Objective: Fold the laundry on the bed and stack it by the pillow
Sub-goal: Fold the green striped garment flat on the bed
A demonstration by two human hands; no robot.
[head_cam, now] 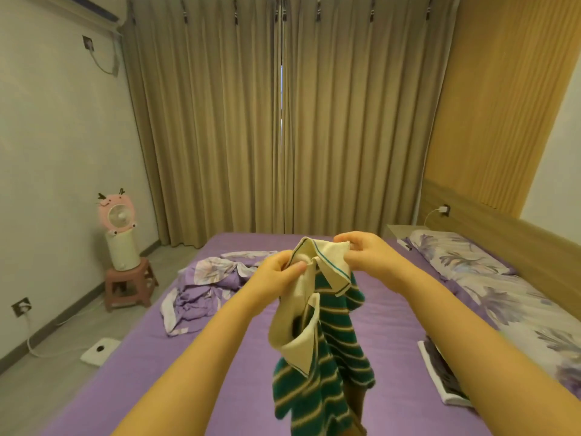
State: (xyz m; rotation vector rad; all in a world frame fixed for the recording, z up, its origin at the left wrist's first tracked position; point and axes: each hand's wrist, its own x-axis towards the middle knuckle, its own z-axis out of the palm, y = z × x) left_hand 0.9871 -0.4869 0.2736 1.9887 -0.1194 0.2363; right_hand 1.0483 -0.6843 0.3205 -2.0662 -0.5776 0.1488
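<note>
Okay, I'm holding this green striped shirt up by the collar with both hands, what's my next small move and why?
Probably lower the green striped shirt flat onto the bare purple sheet in front of you. Your left hand and right hand both pinch its cream collar, and the body hangs bunched and twisted in the air, so it likely needs spreading before any fold.

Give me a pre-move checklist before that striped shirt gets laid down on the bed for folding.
1. Left hand grips the striped shirt at its cream collar: ok.
2. Right hand pinches the collar too: ok.
3. Shirt hangs straight and untwisted: not ok, bunched.
4. Bare purple sheet below to lay it on: ok.
5. Crumpled floral bedding lies off to the left: ok.
6. Room beside the pillow for a stack: cannot tell.
</note>
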